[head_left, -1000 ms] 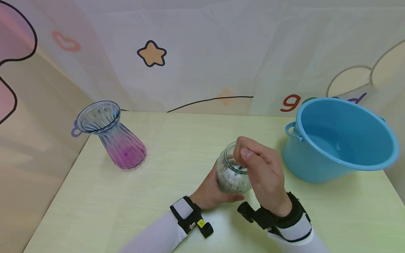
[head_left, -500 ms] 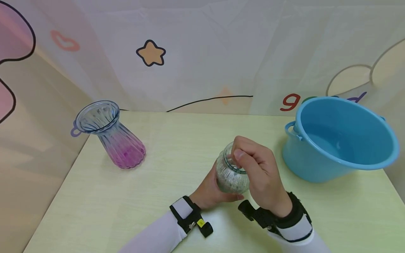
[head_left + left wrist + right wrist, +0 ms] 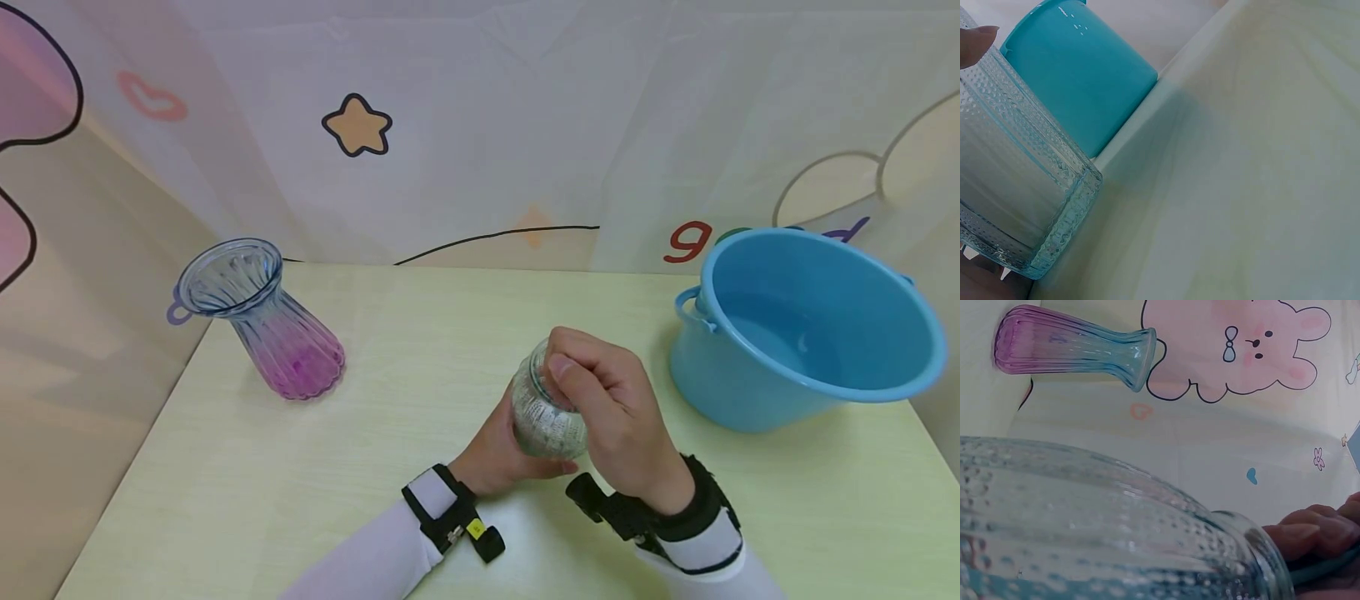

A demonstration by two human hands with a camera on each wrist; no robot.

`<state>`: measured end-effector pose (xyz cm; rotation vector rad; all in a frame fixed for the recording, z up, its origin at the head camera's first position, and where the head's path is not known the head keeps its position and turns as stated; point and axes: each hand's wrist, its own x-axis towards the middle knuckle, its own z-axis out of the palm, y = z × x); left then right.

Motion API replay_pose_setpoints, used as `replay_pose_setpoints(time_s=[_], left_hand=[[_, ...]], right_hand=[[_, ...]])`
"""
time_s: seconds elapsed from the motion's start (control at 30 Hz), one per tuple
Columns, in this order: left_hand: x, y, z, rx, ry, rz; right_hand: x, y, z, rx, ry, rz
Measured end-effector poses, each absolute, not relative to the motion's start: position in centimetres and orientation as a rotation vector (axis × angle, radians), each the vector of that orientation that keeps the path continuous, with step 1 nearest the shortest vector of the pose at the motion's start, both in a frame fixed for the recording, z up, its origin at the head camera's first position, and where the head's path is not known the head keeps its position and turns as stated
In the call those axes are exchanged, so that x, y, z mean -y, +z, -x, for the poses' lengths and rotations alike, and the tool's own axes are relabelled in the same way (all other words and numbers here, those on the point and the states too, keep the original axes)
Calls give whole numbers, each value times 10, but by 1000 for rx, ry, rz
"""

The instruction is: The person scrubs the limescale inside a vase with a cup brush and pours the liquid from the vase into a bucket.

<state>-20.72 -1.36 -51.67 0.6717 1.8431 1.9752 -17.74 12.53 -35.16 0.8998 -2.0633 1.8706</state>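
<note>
My left hand point(image 3: 502, 450) grips a clear glass jar point(image 3: 543, 425) with a textured, dotted surface, its fingers round the lower side. The jar's open mouth faces up toward my right hand point(image 3: 618, 408). Over that mouth the right hand is curled and pinches a thin teal stick-like thing point(image 3: 1321, 567), which runs to the jar's rim in the right wrist view. Its other end is hidden by the hand and the glass, so I cannot tell its kind. In the left wrist view the jar point(image 3: 1016, 169) stands close on the tabletop, a fingertip at its upper side.
A ribbed glass vase point(image 3: 288, 342), blue above and pink below, stands at the left of the pale table point(image 3: 405, 333). At the right is a light blue bucket point(image 3: 735, 383) with a side handle. Behind the table hangs a printed cloth point(image 3: 480, 125).
My right hand has shifted slightly left over the jar's mouth and covers more of it. The left hand and the jar stay nearly in place.
</note>
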Motion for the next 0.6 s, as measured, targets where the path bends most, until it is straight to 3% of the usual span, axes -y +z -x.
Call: replay_pose_setpoints(time_s=[0.6], left_hand=[[13, -517, 208, -1831, 1972, -670]], right_hand=[[-125, -352, 177, 2052, 1913, -821]])
